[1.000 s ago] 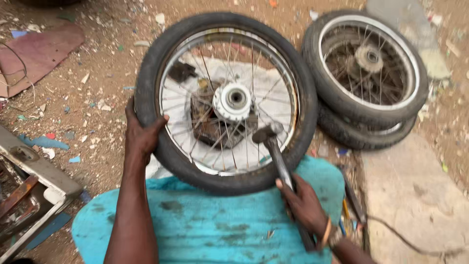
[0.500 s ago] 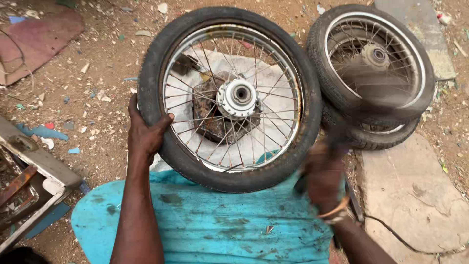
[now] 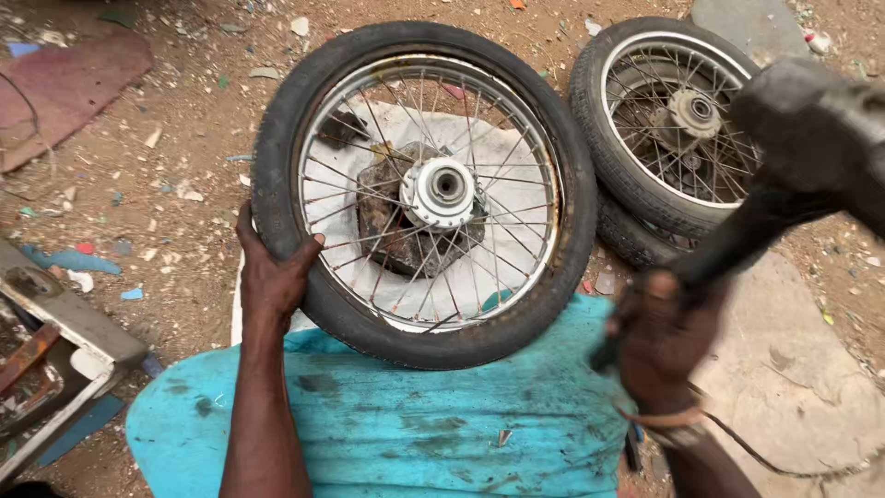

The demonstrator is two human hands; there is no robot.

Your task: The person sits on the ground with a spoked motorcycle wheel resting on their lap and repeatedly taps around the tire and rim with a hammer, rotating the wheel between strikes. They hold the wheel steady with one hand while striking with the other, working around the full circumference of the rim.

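Right now the left hand (image 3: 274, 277) holds the edge of the big wheel (image 3: 424, 189), with its fingers curled tight around the black tire on the left side. That grip keeps the wheel from sliding or rolling. The wheel lies flat, with its near edge resting on a blue-green seat (image 3: 396, 429) and the rest over a white sack (image 3: 479, 240) on the dirt. A dark block (image 3: 383, 217) sits under the shiny hub (image 3: 444, 187), so the middle of the wheel has something hard below it.

The right hand (image 3: 662, 343) is closed around the dark handle of a hammer (image 3: 784, 157). The hammer is lifted high, close to the camera, so its heavy head looks very big and blurry. It is up in the air to the right of the wheel and touches nothing.

Behind the hammer lies a second wheel (image 3: 678, 124) on top of another tire (image 3: 631, 231), well out of the way. A grey metal frame (image 3: 55, 332) sits at the left, and small bits of trash lie on the brown ground (image 3: 175, 138).
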